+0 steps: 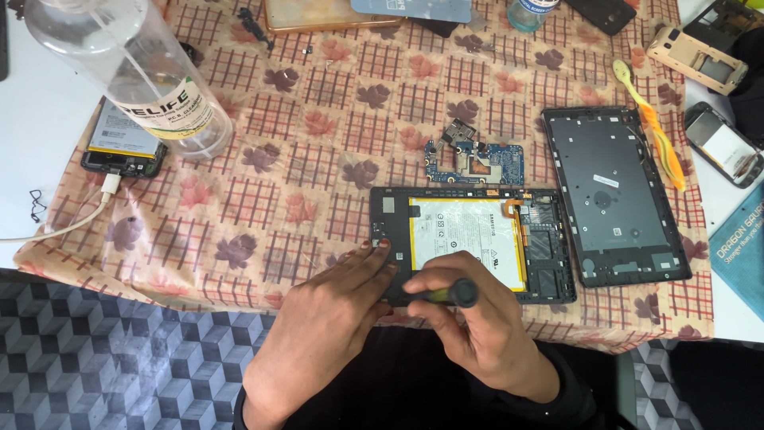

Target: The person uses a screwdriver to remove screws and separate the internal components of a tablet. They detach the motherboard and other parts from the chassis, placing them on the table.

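head view, low centre of the frame: my left hand [330, 318] lies flat, fingers released and spread, pressing the near corner of the opened black tablet chassis with its white battery [469, 239], seemingly to keep it from sliding; my right hand [477, 322] is clenched round a black-and-yellow screwdriver handle [442, 295], tip hidden under the fingers at the chassis's lower edge; just above sits the blue circuit board [476, 163], lifted out; right of it the black plastic back cover [613, 195], laid aside on the checked leaf-print cloth [318, 119].

Black tablet [549, 247]; leaf-patterned checked cloth [318, 143].
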